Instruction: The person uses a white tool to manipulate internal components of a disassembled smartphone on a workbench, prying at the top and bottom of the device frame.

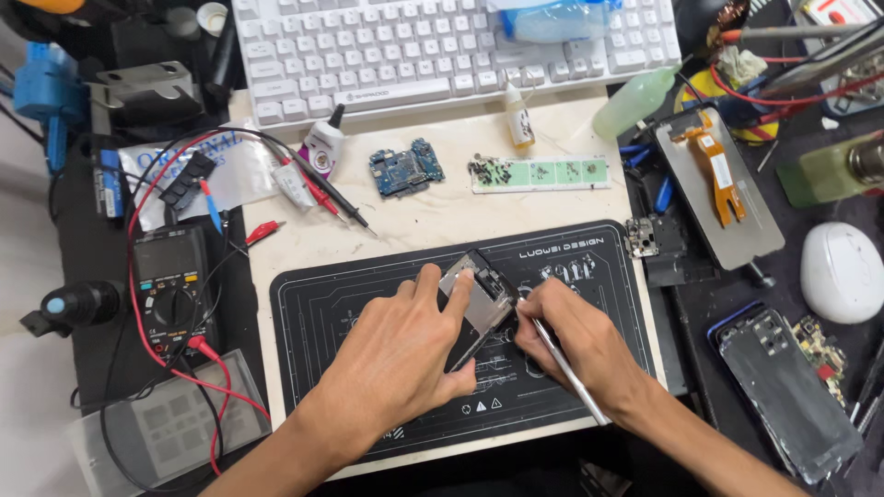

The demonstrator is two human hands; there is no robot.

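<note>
Cluttered repair bench (442,207): on its black mat (331,304), the left hand (396,354) is gripping an opened phone frame (481,299) while the right hand (575,345) is pinching a metal tool (566,364) against its edge; a blue circuit board (406,168) and white keyboard (442,46) are lying beyond.

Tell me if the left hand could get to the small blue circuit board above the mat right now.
Probably not at once: the left hand grips the phone frame. Once freed, bare tabletop leads to the blue circuit board.

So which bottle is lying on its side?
The green bottle, right of the keyboard, lies tipped over. The white bottle with the black cap stands upright.
</note>
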